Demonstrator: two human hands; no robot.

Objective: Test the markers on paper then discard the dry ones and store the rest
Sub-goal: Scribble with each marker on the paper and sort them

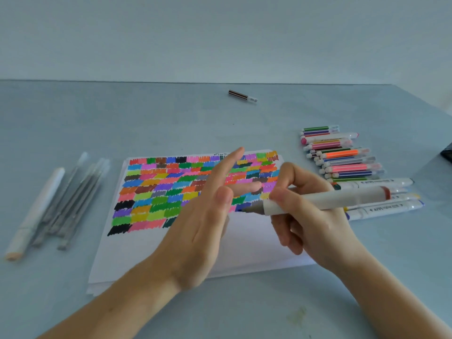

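Observation:
My right hand grips a white marker with a brown end band, uncapped, its grey tip pointing left just above the paper. My left hand hovers over the sheet with its fingers straight and spread, holding nothing. The white paper lies in the middle of the table, its upper half filled with rows of colour swatches. I cannot see the marker's cap.
A row of coloured striped markers and a few white markers lie to the right. At the left lies a pile of grey pens beside a white marker. A lone brown marker lies at the far side.

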